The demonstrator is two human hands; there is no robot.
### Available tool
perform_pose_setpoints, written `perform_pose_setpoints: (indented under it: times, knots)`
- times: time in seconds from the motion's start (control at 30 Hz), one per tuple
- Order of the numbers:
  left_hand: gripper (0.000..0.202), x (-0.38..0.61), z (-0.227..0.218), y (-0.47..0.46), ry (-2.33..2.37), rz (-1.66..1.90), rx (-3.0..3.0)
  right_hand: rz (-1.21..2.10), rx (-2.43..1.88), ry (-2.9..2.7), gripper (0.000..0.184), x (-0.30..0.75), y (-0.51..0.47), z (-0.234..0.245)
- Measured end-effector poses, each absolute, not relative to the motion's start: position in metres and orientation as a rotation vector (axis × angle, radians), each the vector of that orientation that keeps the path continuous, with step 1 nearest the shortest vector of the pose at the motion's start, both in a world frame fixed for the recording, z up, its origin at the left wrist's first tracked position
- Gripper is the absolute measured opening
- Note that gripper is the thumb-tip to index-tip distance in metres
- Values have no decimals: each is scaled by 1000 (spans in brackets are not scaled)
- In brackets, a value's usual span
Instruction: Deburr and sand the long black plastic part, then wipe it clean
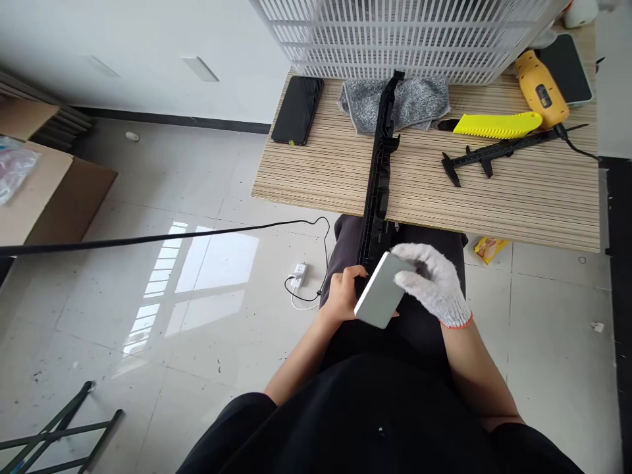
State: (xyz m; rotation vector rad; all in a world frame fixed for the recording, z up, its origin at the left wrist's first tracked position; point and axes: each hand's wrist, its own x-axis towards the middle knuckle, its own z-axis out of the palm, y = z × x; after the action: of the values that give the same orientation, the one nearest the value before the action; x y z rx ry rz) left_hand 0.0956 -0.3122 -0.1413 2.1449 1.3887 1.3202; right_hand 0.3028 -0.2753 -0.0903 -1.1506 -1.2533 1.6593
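My left hand (pixel 342 296), bare, is closed around the lower end of a long black plastic trim strip (pixel 378 191). The strip runs up from my lap across the table edge, its far end over a grey cloth (pixel 363 105). My right hand (pixel 432 280) wears a white knit glove with an orange cuff edge. Between its thumb and fingers is a flat, pale grey rectangular slab (pixel 382 293) with rounded corners, tilted over the strip's near end. The slab hides that end and part of my left fingers. What kind of thing the slab is, I cannot tell.
On the wooden table (pixel 316 174) lie a black phone (pixel 297 110), a yellow utility knife (pixel 496 125), black calipers (pixel 486 158) and a yellow corded tool (pixel 543 92). A white plastic basket (pixel 395 49) stands behind. A black cable (pixel 237 230) crosses at left above the floor.
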Motion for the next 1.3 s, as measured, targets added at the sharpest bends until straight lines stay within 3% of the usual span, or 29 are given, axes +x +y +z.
perform_pose_setpoints:
  times: [0.1,0.5,0.67,0.9,1.3]
  knots:
    - [57,95,-143,-315,1444,1269,2145,1777,-1130,-1416,40,303,-275,-87]
    - [70,95,-143,-313,1428,1298,2152,1502,-1257,-1191,41,299,-277,-89]
    - [63,95,-142,-313,1394,1294,2152,1744,-1168,-1353,38,300,-277,-88]
    - [75,97,-142,-312,1418,1304,2171,1571,-1216,-1204,42,300,-276,-91]
    - [62,97,-142,-316,1450,1259,2106,1658,-1209,-1257,44,299,-275,-87]
